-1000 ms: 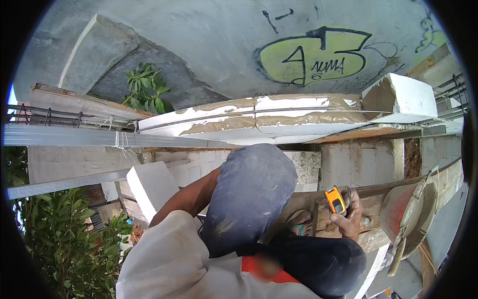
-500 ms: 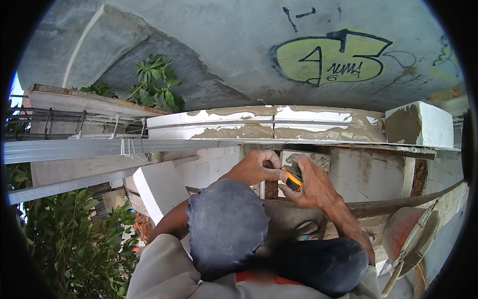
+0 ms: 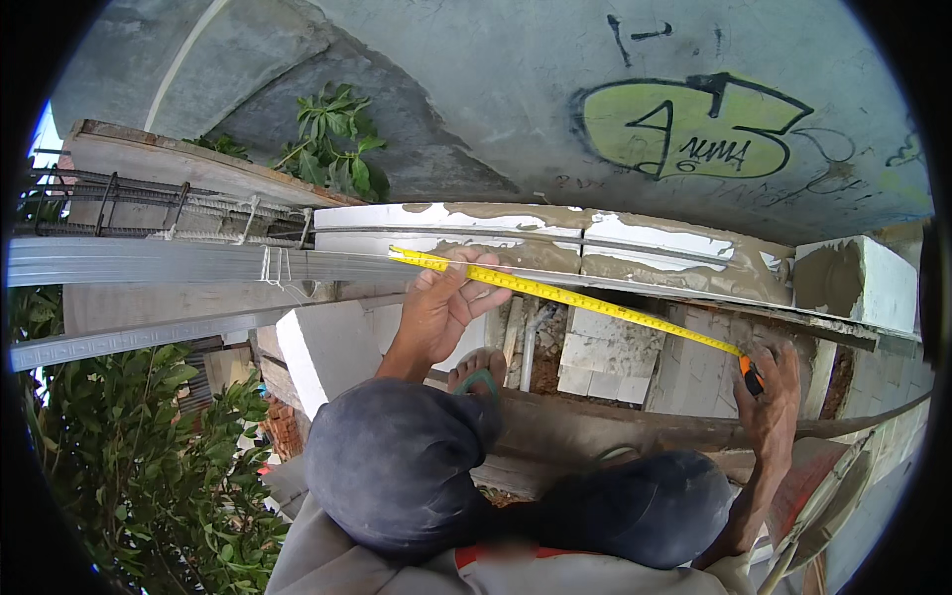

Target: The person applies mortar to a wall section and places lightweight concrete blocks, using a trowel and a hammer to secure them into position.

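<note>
A yellow tape measure blade (image 3: 605, 307) is pulled out in a slanting line between my hands. My left hand (image 3: 436, 315) grips the blade close to its free end, with some fingers spread behind it. That end reaches over the near edge of a row of white blocks (image 3: 476, 220), whose tops carry grey mortar and thin bars. Lower and to the right, my right hand (image 3: 773, 402) is wrapped round the orange and black tape measure case (image 3: 752, 376). Most of the case is hidden by my fingers.
A white block (image 3: 883, 283) with mortar on one face stands at the row's right end. Metal channels (image 3: 159, 263) and tied rebar (image 3: 119, 193) lie at left. A grey wall (image 3: 466, 89) rises behind. Below are a wooden plank (image 3: 615, 421) and a mortar-stained bucket (image 3: 808, 481).
My hands have moved apart, drawing the yellow blade out of the case. The left went left and up to the block row; the right went far right. My legs have shifted and a foot now shows.
</note>
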### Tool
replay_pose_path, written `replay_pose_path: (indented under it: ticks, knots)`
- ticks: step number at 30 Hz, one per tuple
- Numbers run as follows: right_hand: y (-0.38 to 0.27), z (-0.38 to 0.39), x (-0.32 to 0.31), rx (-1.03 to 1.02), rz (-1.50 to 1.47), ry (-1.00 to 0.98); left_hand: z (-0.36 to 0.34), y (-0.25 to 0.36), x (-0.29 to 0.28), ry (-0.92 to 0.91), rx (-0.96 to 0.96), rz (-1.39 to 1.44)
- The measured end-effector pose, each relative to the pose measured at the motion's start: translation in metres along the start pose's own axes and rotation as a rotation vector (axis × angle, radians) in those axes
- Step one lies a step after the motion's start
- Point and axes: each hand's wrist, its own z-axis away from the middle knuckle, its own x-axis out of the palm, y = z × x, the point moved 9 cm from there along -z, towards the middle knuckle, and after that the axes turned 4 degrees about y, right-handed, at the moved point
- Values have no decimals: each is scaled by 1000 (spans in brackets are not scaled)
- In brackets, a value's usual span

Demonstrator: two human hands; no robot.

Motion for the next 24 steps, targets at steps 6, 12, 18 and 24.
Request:
replay_pose_path:
  ticks: [6,12,18,24]
  knots:
    - [-118,-51,47,-182,-47,7,7,-20,42,-89,-65,-165]
    - [-82,3,23,-176,49,57,23,23,0,165,97,-272]
    - [84,90,-34,-25,310,226,36,51,-27,337,270,-199]
    - [126,109,-71,78,342,295,51,54,-40,374,362,-112]
